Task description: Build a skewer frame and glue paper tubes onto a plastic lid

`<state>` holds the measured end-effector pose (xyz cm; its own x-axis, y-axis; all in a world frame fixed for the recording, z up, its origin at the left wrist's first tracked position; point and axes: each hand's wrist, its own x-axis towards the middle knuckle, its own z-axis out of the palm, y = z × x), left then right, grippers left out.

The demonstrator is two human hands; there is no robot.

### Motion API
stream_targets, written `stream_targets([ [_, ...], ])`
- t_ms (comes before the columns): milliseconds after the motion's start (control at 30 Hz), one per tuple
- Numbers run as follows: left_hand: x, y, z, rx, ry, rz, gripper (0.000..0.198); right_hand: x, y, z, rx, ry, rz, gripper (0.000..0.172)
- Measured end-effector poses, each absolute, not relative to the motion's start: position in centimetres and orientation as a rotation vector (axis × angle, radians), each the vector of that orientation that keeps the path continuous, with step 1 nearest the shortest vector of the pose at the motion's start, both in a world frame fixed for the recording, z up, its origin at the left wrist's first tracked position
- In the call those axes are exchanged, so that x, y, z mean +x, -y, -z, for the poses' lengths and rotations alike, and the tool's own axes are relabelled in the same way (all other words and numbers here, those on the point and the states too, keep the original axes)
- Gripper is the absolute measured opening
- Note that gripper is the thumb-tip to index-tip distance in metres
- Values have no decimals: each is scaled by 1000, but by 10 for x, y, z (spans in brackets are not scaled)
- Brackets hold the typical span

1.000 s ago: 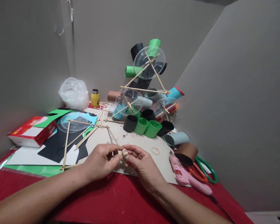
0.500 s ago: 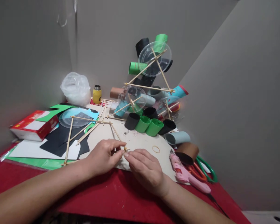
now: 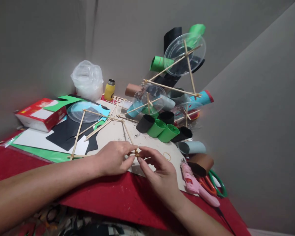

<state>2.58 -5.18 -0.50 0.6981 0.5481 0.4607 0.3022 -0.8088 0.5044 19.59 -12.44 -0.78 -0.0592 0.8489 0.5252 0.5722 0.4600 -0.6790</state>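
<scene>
A four-sided frame of thin wooden sticks [image 3: 77, 135] reaches from the paper sheets to my hands, its corners bound. My left hand [image 3: 114, 158] pinches the near right corner joint [image 3: 136, 153] between thumb and fingers. From the other side, the thumb and fingertips of my right hand [image 3: 159, 173] close on the same joint, which seems wrapped with a rubber band. The exact grip there is too small to make out. A loose rubber band [image 3: 167, 156] lies on the pale board [image 3: 110, 134] beyond my right hand.
Right of my hands lie a pink glue gun [image 3: 196, 183] and green-handled scissors [image 3: 218, 185]. Paper tubes [image 3: 169, 133] and a tall tube-and-stick structure [image 3: 172, 88] stand behind. At left are a red box [image 3: 41, 114], black paper [image 3: 68, 136], and a clear lid [image 3: 85, 112].
My right hand has turned, its thumb and fingers now more spread around the corner joint. My left hand keeps its pinch. The camera view has shifted and tilted.
</scene>
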Motion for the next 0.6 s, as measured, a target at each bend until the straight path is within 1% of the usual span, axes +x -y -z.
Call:
stream_targets([
  [100,25,52,4,2514,-654,-855,31,196,124,9,-1230,1732,-329,30],
  [300,25,50,9,2560,-651,-889,35,198,125,14,-1162,1885,-133,38],
  [400,26,49,12,2558,-642,-929,32,199,126,16,-1166,1835,-171,38],
  [600,27,48,13,2521,-644,-1013,28,201,126,15,-1244,1678,-294,31],
])
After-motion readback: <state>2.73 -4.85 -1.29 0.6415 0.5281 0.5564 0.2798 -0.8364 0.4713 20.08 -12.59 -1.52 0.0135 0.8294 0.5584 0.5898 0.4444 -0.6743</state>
